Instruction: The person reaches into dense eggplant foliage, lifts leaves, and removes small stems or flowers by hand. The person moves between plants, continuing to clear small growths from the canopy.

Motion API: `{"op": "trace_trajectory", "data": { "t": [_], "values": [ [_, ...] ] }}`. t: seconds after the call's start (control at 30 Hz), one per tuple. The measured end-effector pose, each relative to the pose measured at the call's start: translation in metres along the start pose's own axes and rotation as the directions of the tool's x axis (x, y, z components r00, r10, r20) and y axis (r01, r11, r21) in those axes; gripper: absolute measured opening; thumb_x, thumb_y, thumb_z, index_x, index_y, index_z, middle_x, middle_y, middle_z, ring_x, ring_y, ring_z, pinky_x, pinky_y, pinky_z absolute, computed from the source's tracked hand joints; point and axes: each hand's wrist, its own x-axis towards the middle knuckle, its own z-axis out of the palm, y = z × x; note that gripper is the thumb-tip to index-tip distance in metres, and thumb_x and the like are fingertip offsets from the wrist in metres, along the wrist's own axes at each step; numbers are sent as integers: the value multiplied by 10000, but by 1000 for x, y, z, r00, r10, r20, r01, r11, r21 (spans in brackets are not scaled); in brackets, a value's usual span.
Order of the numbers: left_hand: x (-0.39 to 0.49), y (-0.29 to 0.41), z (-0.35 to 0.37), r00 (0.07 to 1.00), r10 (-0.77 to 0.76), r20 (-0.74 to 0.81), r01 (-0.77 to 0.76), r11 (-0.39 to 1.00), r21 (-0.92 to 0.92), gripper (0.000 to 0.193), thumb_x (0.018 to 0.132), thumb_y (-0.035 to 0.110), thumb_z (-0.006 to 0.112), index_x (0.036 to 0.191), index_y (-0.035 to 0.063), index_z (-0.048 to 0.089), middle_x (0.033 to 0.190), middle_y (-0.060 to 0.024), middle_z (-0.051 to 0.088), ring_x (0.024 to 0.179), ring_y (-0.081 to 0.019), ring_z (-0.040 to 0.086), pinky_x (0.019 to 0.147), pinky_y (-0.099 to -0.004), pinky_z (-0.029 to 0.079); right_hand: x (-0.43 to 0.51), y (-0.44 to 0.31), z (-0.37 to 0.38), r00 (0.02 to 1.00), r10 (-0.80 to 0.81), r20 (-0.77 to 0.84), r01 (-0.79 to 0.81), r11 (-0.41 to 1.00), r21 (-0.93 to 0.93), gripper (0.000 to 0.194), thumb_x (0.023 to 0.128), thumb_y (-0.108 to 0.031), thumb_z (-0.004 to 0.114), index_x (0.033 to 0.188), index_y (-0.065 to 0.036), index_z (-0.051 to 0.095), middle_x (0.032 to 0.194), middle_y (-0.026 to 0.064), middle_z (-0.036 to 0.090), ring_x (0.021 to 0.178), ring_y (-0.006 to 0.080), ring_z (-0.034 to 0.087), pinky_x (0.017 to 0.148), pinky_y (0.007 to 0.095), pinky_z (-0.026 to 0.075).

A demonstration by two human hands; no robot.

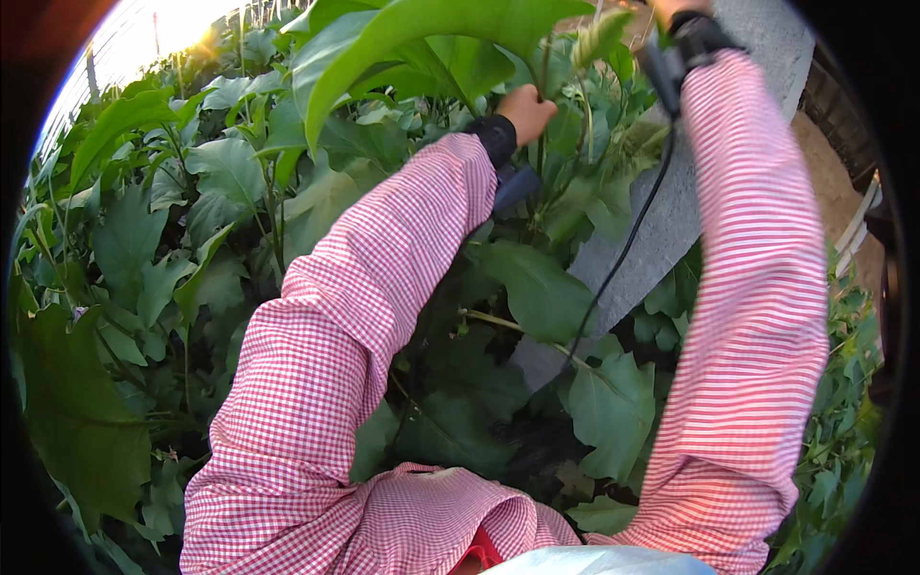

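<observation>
My left hand [528, 113] is closed around an upright green stem [545, 72] of a broad-leaved plant that looks like eggplant. Large leaves [438, 32] arch from above it toward the left, and lobed leaves [535, 287] hang below. At the top edge, right of the stem, is my right hand [681, 8]. Most of it is cut off by the frame, so its fingers and anything in them are hidden. Each wrist wears a black band with a dark device; the right device [661, 75] has a black cable [632, 237] running down from it.
A grey concrete strip [755, 43] slants behind the right forearm, with bare brown soil [826, 158] beyond. Dense plants [230, 172] fill the left side, and low foliage [826, 460] grows at lower right. Strong sunlight glares at upper left.
</observation>
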Motion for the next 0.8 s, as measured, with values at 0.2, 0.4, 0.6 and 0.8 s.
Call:
{"op": "trace_trajectory", "data": {
  "t": [0.2, 0.4, 0.6, 0.8],
  "values": [
    [10, -28, -20, 996, -60, -59, 57, 997, -60, 372, 816, 304, 619, 827, -66, 654, 744, -229, 647, 689, -344, 635, 666, -446, 486, -5, -40, -129, 468, -153, 870, -832, 253, 493, 357, 924, -349, 514, 860, -7, 594, 659, 74, 569, 577, 222, 617, 528, 413, 505],
    [14, -33, -25, 997, -61, 57, 62, 998, -30, 278, 895, 183, 590, 1001, -67, 653, 885, -79, 647, 800, -174, 642, 736, -291, 539, -118, -62, -158, -294, -539, 789, -326, 833, 448, 450, 961, -402, 547, 1016, 30, 660, 812, 89, 667, 749, 166, 639, 693, 310, 528],
    [1, -25, -22, 999, -8, 41, 7, 1000, 5, 258, 899, 193, 590, 1001, -30, 672, 875, -51, 653, 770, -120, 624, 718, -268, 524, -171, -65, -30, 109, -273, 956, -495, 819, 290, 328, 885, -110, 551, 1190, 5, 585, 769, 51, 635, 639, 137, 596, 558, 303, 496],
    [-16, -15, -25, 992, 119, 29, -122, 983, 140, 269, 844, 249, 585, 852, -5, 673, 691, -104, 653, 602, -207, 618, 581, -350, 472, -265, -103, 16, 184, -266, 946, -281, 908, 310, 456, 832, -38, 556, 1263, -180, 593, 1095, 139, 631, 1017, 267, 613, 832, 461, 502]
  ]
}}
